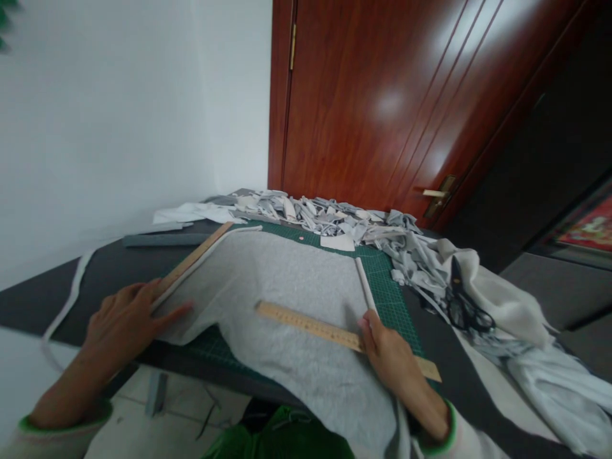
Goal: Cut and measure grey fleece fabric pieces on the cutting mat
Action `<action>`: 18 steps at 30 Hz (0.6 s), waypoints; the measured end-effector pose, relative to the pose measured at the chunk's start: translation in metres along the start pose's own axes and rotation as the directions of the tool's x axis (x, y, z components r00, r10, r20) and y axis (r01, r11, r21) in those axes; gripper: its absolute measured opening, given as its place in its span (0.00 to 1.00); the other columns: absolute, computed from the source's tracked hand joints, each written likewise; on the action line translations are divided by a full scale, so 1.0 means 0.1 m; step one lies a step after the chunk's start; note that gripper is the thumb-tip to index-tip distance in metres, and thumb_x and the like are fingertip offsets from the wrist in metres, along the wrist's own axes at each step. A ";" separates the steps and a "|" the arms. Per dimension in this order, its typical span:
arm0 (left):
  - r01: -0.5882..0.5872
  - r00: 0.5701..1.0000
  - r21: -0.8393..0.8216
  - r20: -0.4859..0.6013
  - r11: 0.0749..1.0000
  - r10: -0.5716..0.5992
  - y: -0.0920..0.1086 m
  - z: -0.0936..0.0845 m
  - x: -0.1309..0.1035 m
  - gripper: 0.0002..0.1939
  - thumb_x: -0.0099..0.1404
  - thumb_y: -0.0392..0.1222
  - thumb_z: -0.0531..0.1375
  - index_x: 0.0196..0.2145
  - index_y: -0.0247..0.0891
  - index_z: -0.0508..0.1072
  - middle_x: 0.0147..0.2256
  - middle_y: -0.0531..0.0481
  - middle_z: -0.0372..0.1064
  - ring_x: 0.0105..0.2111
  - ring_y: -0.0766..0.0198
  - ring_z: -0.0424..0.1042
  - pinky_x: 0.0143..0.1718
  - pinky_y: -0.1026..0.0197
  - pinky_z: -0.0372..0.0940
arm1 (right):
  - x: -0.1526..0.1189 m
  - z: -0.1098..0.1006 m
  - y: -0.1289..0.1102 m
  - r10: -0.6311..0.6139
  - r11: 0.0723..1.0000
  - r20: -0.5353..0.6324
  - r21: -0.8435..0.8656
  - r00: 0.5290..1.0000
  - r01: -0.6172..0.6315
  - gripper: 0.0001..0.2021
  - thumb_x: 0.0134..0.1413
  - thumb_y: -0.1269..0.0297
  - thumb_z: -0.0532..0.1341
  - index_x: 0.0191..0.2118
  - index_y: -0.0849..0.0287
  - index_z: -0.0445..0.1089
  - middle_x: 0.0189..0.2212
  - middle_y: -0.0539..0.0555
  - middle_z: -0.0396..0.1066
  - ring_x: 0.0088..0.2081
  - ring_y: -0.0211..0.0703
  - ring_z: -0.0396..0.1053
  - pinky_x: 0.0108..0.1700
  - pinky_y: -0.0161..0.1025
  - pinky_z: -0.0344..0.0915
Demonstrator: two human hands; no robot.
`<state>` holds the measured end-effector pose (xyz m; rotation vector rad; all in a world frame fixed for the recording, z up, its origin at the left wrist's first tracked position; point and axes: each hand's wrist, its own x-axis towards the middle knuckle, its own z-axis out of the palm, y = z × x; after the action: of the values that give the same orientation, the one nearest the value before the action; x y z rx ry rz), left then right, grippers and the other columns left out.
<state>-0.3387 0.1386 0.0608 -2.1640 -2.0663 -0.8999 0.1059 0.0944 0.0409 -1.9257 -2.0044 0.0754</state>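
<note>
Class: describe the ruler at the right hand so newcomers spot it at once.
On the dark table, find the grey cloth over the green mat. The wooden ruler slants across it, partly hidden by the right hand. The other ruler follows the cloth's left edge, at the left hand; only this one crosses the cloth.

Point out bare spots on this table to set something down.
Widest: dark tabletop between the white strip and left hand. Narrower: green mat right of the grey fabric, beyond the right hand; dark tabletop between mat and scissors. Crowded: back edge, heaped with fabric scraps; right side, under scissors and loose cloth.
</note>
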 end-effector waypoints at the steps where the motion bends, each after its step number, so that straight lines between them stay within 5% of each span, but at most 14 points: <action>1: 0.038 0.999 0.042 0.023 0.998 -0.039 0.07 -0.03 -0.02 0.33 0.71 0.61 0.50 0.56 0.25 0.63 0.56 0.31 0.59 0.58 0.24 0.54 0.53 0.23 0.50 | 0.02 0.02 0.03 0.026 0.999 -0.022 -0.045 0.999 -0.027 0.12 0.68 0.59 0.40 0.38 0.55 0.56 0.21 0.54 0.70 0.23 0.49 0.72 0.24 0.37 0.48; 6: 0.082 0.990 0.213 0.094 0.974 -0.104 0.31 -0.14 -0.05 0.33 0.74 0.59 0.40 0.54 0.24 0.63 0.52 0.36 0.58 0.57 0.30 0.57 0.55 0.32 0.57 | 0.12 0.06 0.17 0.050 0.995 -0.133 -0.079 0.990 -0.061 0.11 0.68 0.62 0.40 0.35 0.55 0.54 0.21 0.56 0.70 0.23 0.49 0.72 0.26 0.37 0.50; 15: 0.140 0.990 0.217 -0.021 0.966 -0.139 0.08 0.05 0.05 0.28 0.76 0.52 0.38 0.37 0.29 0.68 0.52 0.48 0.57 0.58 0.35 0.55 0.55 0.32 0.54 | 0.10 0.11 0.16 0.032 0.996 -0.080 -0.076 0.996 -0.038 0.11 0.68 0.60 0.40 0.37 0.55 0.55 0.18 0.53 0.69 0.20 0.48 0.70 0.22 0.35 0.45; 18: 0.182 0.983 0.312 -0.038 0.932 -0.179 0.11 0.06 0.09 0.23 0.74 0.48 0.42 0.37 0.31 0.70 0.48 0.43 0.61 0.55 0.39 0.61 0.52 0.35 0.59 | 0.13 0.10 0.22 0.033 0.994 -0.090 -0.100 0.995 -0.042 0.10 0.69 0.63 0.42 0.37 0.56 0.56 0.18 0.53 0.69 0.20 0.47 0.71 0.23 0.34 0.45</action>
<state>-0.3265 0.1472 0.0638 -1.8301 -2.2517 -0.5386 0.1236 0.1103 0.0282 -1.9921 -1.9495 -0.1027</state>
